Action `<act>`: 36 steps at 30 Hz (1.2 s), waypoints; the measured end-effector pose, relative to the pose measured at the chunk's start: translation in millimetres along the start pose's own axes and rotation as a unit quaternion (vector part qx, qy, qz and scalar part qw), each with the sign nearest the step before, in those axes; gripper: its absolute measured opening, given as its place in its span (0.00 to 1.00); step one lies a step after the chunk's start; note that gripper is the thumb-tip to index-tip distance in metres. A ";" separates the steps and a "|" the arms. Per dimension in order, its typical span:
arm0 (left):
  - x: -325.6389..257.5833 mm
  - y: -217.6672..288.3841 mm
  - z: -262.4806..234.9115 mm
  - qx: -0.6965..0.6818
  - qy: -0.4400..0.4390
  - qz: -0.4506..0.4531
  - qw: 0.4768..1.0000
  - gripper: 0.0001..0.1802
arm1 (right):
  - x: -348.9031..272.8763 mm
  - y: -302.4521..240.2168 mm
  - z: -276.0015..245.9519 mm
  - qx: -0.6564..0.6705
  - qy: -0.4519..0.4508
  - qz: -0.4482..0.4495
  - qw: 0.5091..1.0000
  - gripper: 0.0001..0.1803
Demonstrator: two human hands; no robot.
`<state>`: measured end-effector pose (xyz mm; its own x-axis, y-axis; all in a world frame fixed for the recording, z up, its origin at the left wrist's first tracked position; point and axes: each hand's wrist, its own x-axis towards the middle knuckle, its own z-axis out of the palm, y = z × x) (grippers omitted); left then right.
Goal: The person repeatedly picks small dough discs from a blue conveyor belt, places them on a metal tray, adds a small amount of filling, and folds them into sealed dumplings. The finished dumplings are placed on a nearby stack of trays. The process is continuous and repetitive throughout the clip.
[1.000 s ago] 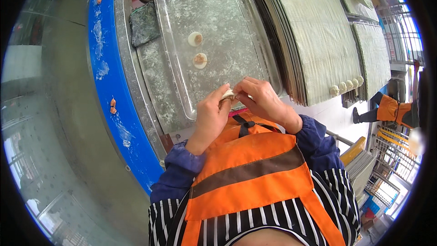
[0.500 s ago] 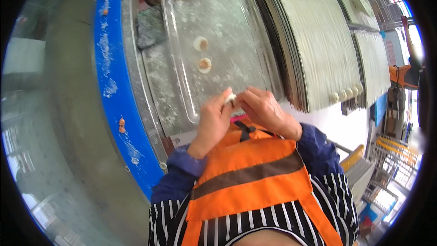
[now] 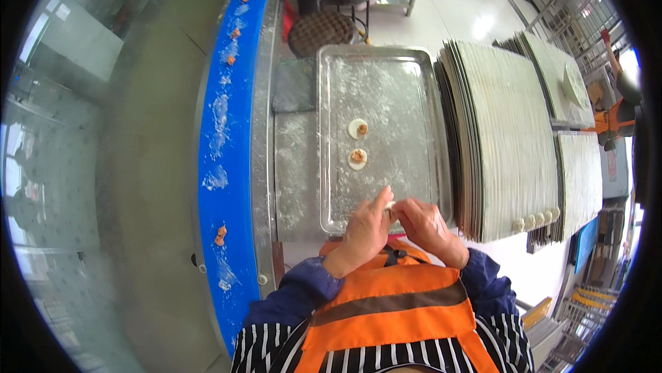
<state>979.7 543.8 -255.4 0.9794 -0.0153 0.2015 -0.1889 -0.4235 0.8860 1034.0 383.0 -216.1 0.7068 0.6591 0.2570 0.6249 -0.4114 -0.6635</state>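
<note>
Small white dough piece [image 3: 389,206] sits between the fingertips, over the near edge of the metal tray [image 3: 331,187]; mostly covered, so I cannot make out its shape. Left hand [image 3: 367,229]: fingers curled, thumb side up, one digit pointing up and away from the body, dough pinched at the tips. Right hand [image 3: 426,227]: back of hand up, wrist bent inward, fingers bunched on the dough from the other side; I cannot read the gap between its fingertips. Hands nearly meet; both forearms rise from below in dark blue sleeves [image 3: 296,295], elbows out. Beyond them I log two round wrappers [image 3: 352,131] lying flat on the tray, each topped with orange-brown filling. Left of the tray: blue strip [image 3: 227,197], flour-streaked. Right: stacked boards [image 3: 510,138], four pale dumplings [image 3: 536,220] along the near edge.
</note>
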 end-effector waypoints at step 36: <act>-79.0 -58.1 -32.5 -0.535 -0.197 -0.127 0.812 0.28 | -70.1 -61.8 112.4 -0.096 0.192 -0.095 0.972 0.09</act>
<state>911.0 599.1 -309.2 0.9040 -0.4275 -0.0076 0.2747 0.5672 0.7764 908.5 433.0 -272.0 0.6211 0.4656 0.6304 0.7805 -0.4403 -0.4438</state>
